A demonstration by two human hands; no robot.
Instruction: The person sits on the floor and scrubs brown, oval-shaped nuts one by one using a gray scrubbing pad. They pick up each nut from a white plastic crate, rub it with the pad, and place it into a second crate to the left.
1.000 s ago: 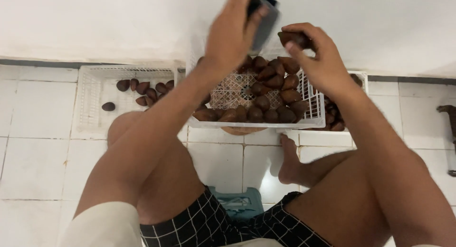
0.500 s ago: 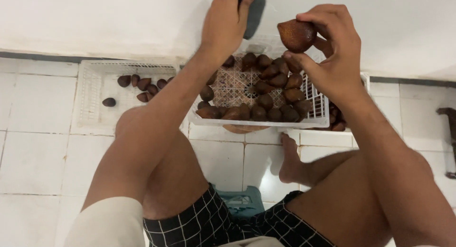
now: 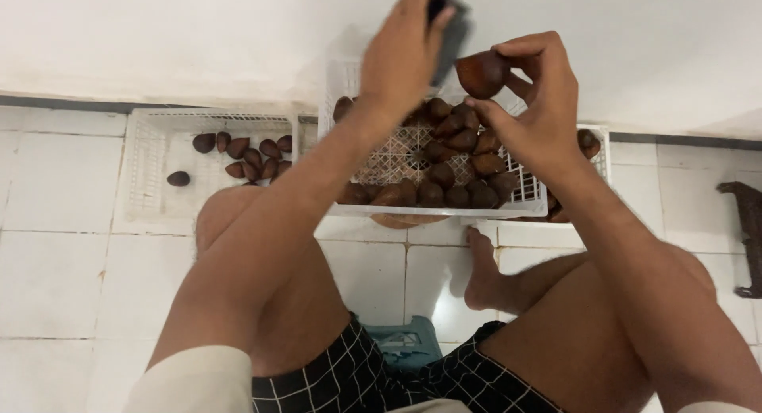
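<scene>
Above the white crate [image 3: 540, 202] of brown fruit, our right hand [image 3: 540, 115] pinches one brown scaly fruit [image 3: 481, 73] in its fingertips while our left hand [image 3: 405, 55] grips a dark tool [image 3: 451, 32] — brushing or trimming it, we judge — calling next for steady contact.

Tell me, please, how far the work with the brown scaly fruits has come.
Looks done: about ten brown scaly fruits lie in the white plastic crate on the left. In hand: the right hand pinches one brown fruit, and the left hand holds a dark flat tool beside it. Left: many more fruits fill the middle white basket.
</scene>
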